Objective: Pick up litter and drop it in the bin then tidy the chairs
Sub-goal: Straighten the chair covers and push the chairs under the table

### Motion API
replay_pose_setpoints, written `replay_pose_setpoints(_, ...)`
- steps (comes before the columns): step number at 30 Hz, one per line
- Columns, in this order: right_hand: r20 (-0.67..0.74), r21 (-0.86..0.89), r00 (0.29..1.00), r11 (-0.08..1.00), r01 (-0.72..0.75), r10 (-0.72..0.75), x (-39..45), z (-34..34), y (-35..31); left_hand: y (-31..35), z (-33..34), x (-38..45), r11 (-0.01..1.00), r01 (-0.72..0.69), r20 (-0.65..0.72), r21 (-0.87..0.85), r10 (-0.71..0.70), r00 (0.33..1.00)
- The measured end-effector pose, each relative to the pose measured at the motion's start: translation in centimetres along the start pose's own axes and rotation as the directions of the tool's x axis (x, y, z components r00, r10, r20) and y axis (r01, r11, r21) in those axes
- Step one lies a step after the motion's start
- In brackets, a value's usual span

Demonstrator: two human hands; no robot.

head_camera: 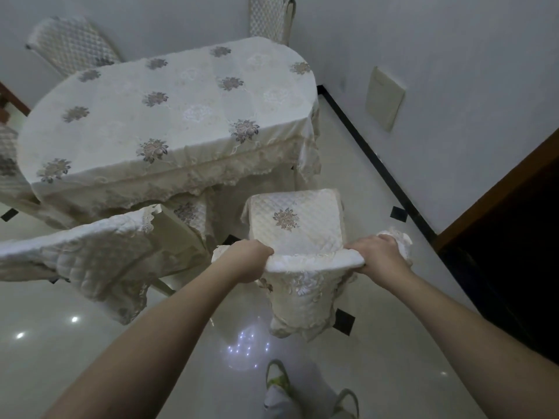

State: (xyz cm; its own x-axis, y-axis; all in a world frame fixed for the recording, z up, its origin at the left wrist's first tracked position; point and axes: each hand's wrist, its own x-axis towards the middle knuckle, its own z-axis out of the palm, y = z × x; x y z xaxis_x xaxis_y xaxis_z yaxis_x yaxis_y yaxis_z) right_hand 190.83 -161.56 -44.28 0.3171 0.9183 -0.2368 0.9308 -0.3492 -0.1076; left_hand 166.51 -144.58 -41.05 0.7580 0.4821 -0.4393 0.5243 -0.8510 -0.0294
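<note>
Both sets of fingers curled tight over the top rail of a chair back: left hand [249, 258] on the left end, right hand [376, 255] on the right end, fingertips tucked out of sight over the far side of the padded edge. Between the hands, the chair [298, 225] in a quilted cream cover, seat pointing away toward the table, a stitched flower at the seat's middle. Below the fingers, the lace-trimmed skirt of the cover hanging down the back. Beyond the seat, just past its front edge, the table [169, 116] under a cream floral cloth with a lace border; chair not tucked under it. Left of the left hand, near, a second chair [90, 252] in the same cover, its seat partly under the cloth. Farther off, past the table, two more quilted chair backs by the wall. Under the forearms, glossy pale floor [121, 358] with dark diamond insets and light glints; one shoe [278, 379] near the bottom edge.
</note>
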Motion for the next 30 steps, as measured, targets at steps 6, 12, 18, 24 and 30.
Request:
replay_pose_setpoints(6,0.000,0.009,0.998,0.998,0.067,-0.067,0.1,-1.5,-2.0,-1.0,-0.4,-2.2,0.999,0.044,-0.020,-0.027,-0.044,0.999)
replay_pose_setpoints(12,0.048,-0.019,0.986,0.987,0.158,-0.157,1.0,-3.2,-4.3,-2.1,1.1,-4.5,0.998,0.064,-0.036,-0.009,-0.064,0.997)
replay_pose_setpoints(18,0.007,0.007,0.978,0.978,0.209,-0.209,1.9,-3.0,-6.4,-3.8,2.3,-5.8,0.990,0.137,-0.038,-0.037,-0.139,0.990)
replay_pose_setpoints(24,-0.026,0.068,0.981,0.979,0.194,-0.193,3.9,-4.3,-7.2,-5.4,0.6,-5.1,0.970,0.214,-0.042,-0.118,-0.220,0.975)
replay_pose_setpoints(30,0.001,0.069,0.985,0.983,0.170,-0.170,6.1,-3.7,-7.9,-6.3,0.2,-4.1,0.965,0.244,-0.073,-0.096,-0.252,0.965)
